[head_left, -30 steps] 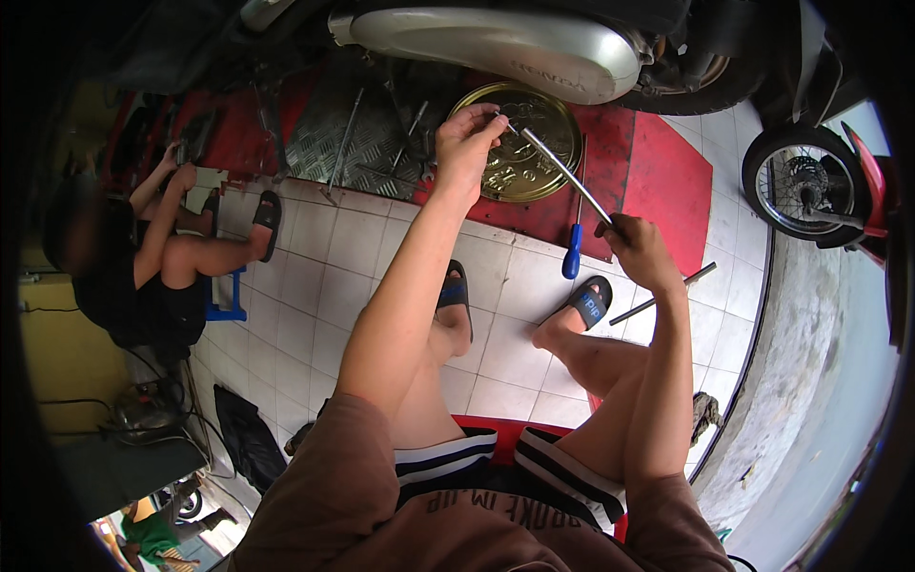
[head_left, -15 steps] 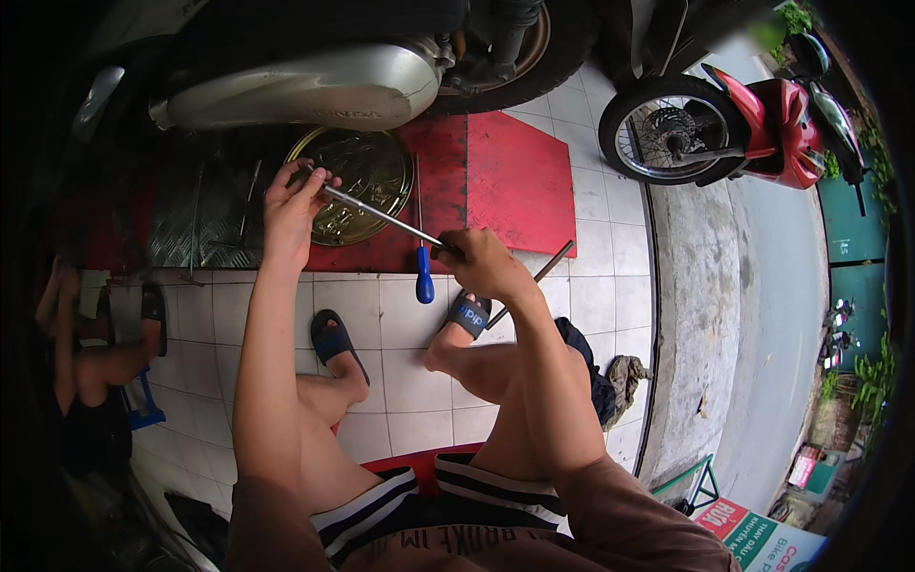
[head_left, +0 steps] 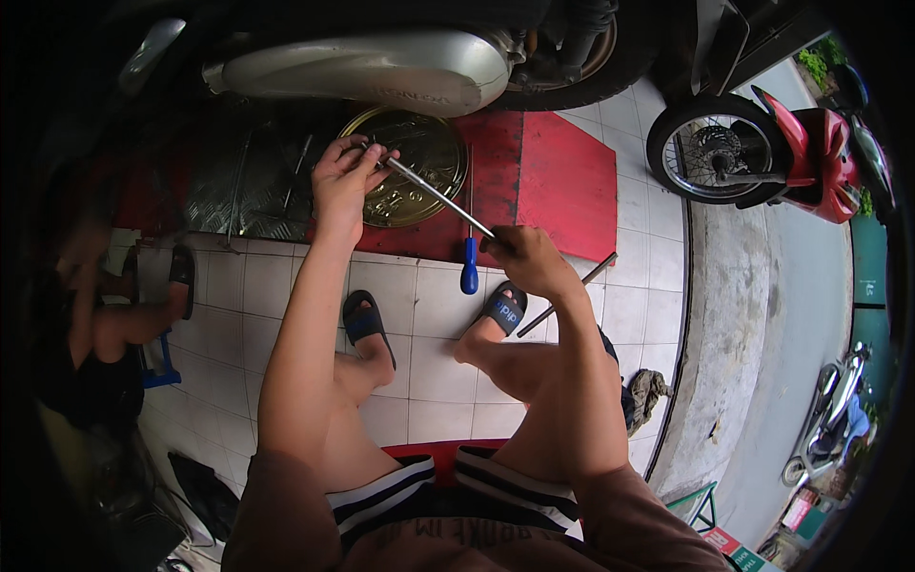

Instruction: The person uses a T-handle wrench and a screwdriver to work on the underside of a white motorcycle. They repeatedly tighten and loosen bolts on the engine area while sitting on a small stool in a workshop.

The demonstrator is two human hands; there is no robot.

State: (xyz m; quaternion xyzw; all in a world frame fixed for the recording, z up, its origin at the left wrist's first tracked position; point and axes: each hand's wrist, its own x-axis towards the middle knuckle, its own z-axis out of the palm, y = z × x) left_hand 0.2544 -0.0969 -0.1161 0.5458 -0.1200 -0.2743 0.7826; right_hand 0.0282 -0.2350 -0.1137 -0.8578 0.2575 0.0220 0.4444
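Clearly both hands grip the long thin steel rod point(head_left: 438, 197), left hand point(head_left: 345, 181) at its tip, right hand point(head_left: 522, 259) at centre frame; a slip could drop it onto the round brass tray point(head_left: 419, 172).

Red floor mat point(head_left: 562, 181), round brass tray point(head_left: 419, 167), silver scooter engine cover point(head_left: 372, 71) — red scooter's wheel point(head_left: 715, 153), blue-handled screwdriver point(head_left: 469, 267), black sandals point(head_left: 365, 324), white tiled floor point(head_left: 419, 362).

Both hands point(head_left: 519, 259) on metal rod point(head_left: 438, 196)
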